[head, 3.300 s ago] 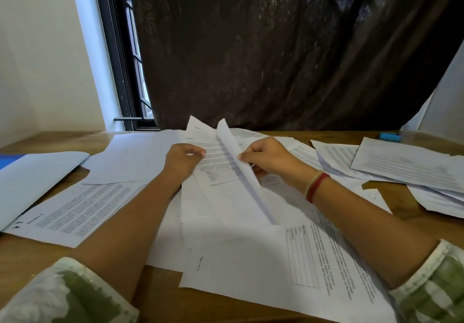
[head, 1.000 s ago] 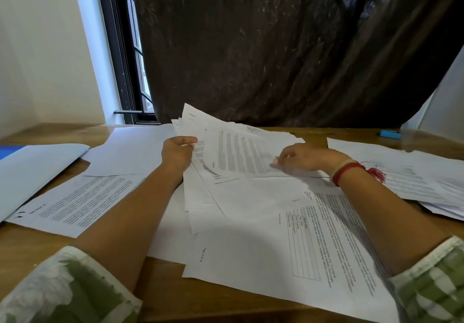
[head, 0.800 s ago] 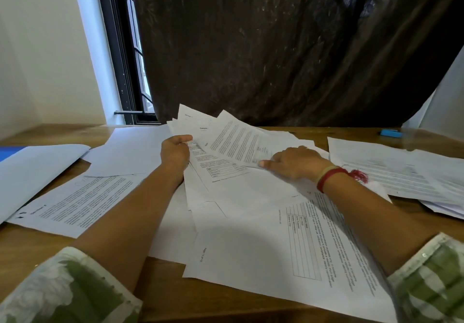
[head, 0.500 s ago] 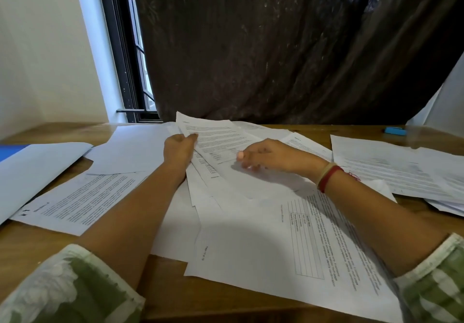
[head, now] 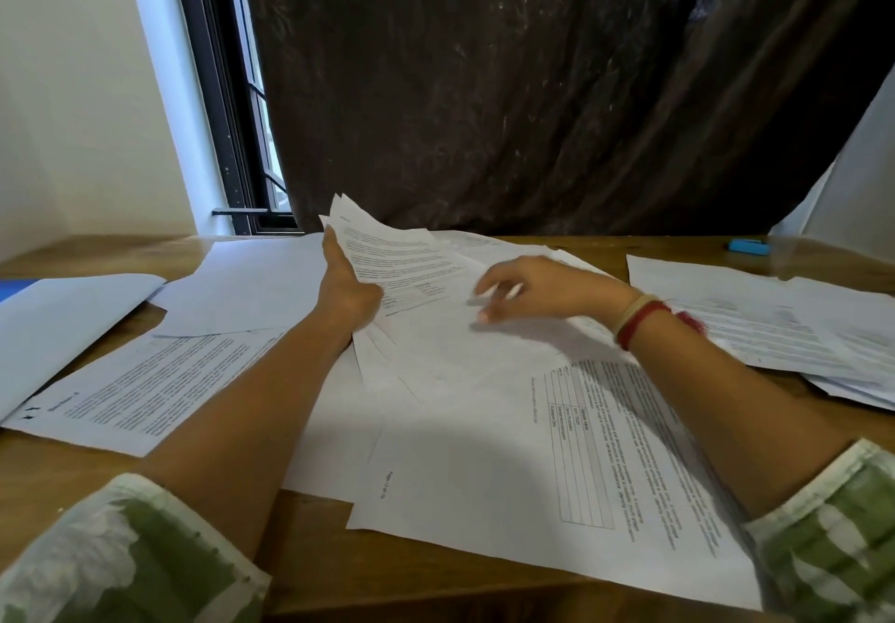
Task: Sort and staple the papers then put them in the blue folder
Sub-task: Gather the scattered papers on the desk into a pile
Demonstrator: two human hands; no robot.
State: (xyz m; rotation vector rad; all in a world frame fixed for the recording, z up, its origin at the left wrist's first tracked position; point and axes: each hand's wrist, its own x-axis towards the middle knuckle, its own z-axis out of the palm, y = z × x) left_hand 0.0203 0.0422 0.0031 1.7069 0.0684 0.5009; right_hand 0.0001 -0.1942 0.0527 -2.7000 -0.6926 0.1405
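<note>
My left hand [head: 346, 290] grips the left edge of a thin stack of printed papers [head: 402, 259] at the table's middle, holding its far end tilted up. My right hand [head: 528, 285] hovers over the stack's right side with fingers loosely curled and spread, holding nothing. A large printed sheet with a table [head: 571, 453] lies in front of me. A second pile of papers [head: 775, 327] lies to the right. A corner of the blue folder [head: 12, 289] shows at the far left edge, mostly covered by a white sheet [head: 63, 327].
A wooden table [head: 436, 588] carries loose sheets, including a printed page [head: 145, 385] at the left and a blank one [head: 252, 293] behind it. A small blue object [head: 748, 247] lies at the far right. A dark curtain and a window stand behind the table.
My right hand laid a sheet onto the stack in my left hand, then let go and lifted off to the right. My left hand kept its grip.
</note>
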